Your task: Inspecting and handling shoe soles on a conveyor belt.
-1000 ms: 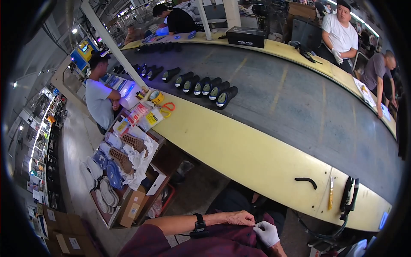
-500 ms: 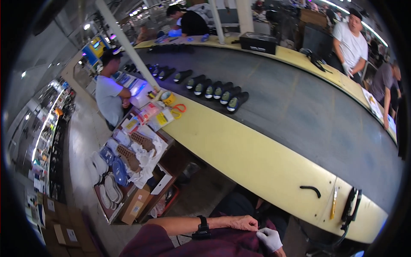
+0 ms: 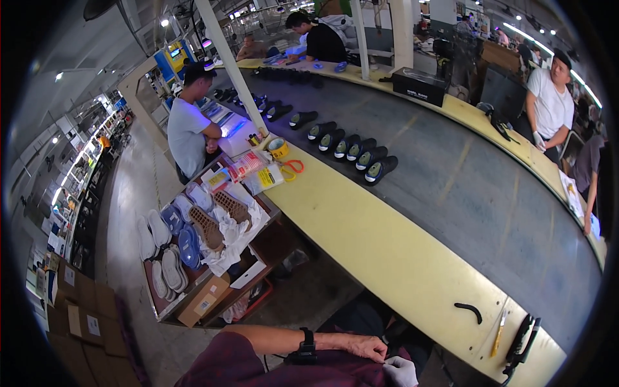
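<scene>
My bare left hand [image 3: 367,348] is at the lower middle, in front of my dark red shirt [image 3: 277,373], with a black band on the wrist. Its fingers are bent together, the tips close to my right hand [image 3: 401,372], which wears a white glove. The right fingers are closed too. Whatever lies between the two hands, perhaps a bit of cloth, is too small to make out. Both hands are below the near edge of a cream-coloured bench [image 3: 361,238].
Several dark shoes [image 3: 380,169] stand in a row on the grey conveyor belt. A yellow-handled tool [image 3: 498,335] and a black curved strip [image 3: 469,311] lie on the bench. On the left, a cart [image 3: 169,303] holds shoe soles. Co-workers sit and stand around the belt.
The whole view has shifted, so the belt, shoes and cart appear farther right or lower. My two hands remain together, the gloved one now lower in the picture.
</scene>
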